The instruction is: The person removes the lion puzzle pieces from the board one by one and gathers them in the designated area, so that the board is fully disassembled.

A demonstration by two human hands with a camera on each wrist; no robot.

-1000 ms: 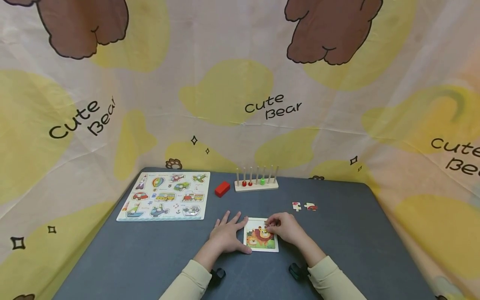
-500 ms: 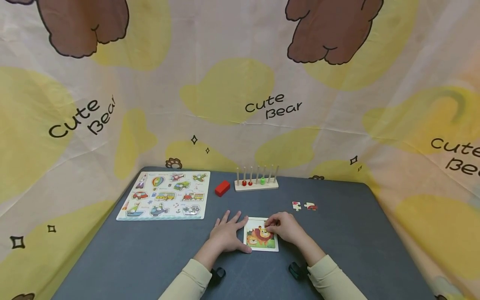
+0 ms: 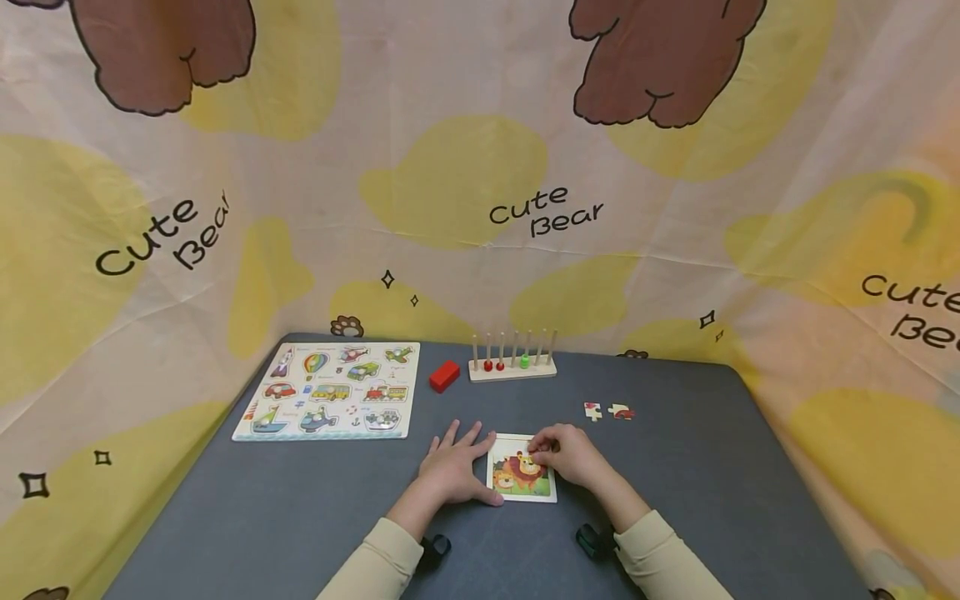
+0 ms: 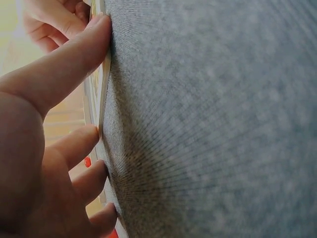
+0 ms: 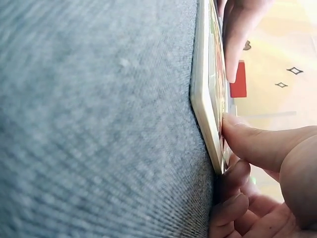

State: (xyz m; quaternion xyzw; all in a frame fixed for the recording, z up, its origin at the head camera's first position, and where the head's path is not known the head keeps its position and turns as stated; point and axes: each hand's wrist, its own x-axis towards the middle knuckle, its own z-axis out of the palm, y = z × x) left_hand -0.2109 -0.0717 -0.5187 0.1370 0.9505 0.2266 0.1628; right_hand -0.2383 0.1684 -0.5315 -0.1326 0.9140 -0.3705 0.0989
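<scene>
A small lion jigsaw puzzle in a white tray (image 3: 536,500) lies on the dark grey table. My left hand (image 3: 452,473) is spread along its left side, thumb at the near corner and index finger at the far corner. In the left wrist view, the thumb (image 4: 94,42) rests against the tray's edge. My right hand (image 3: 576,457) is over the far right corner, thumb and curled fingers pinching a puzzle piece mostly hidden by them. In the right wrist view the thumb (image 5: 237,134) is down at the picture's surface, fingers bent by the tray's edge.
Two loose puzzle pieces (image 3: 592,412) lie beyond the right hand. Farther back are a red block (image 3: 445,377) and a peg stand (image 3: 513,374) with a few beads. A vehicle picture board (image 3: 326,390) lies at the left. A printed cloth (image 3: 450,200) hangs behind.
Almost nothing differs. The right fingers have shifted very slightly left at the tray's far right corner; the left hand has stayed in place.
</scene>
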